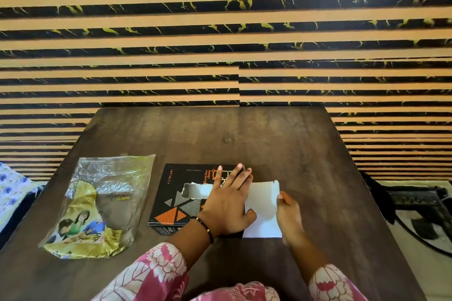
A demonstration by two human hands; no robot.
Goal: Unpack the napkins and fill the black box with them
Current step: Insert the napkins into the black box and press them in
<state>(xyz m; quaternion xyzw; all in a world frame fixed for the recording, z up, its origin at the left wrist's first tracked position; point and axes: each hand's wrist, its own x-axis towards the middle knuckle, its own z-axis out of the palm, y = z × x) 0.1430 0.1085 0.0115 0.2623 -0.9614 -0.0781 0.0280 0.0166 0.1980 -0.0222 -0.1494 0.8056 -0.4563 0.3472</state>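
The black box (174,205), printed with orange and grey triangles, lies flat on the table's near middle. A torn slot (195,189) in its top shows white inside. My left hand (227,203) rests flat on the box top with fingers spread, thumb at the right edge. At the box's right end a white flap (262,203) stands open. My right hand (289,212) pinches the flap's right edge. The clear and yellow plastic napkin wrapper (102,205) lies crumpled to the left of the box; it looks flat, and I see no napkins in it.
The dark wooden table (220,134) stands against a wall striped in black and tan. A flowered cloth (12,190) lies off the table's left side, and a patterned rug (420,215) lies on the floor to the right.
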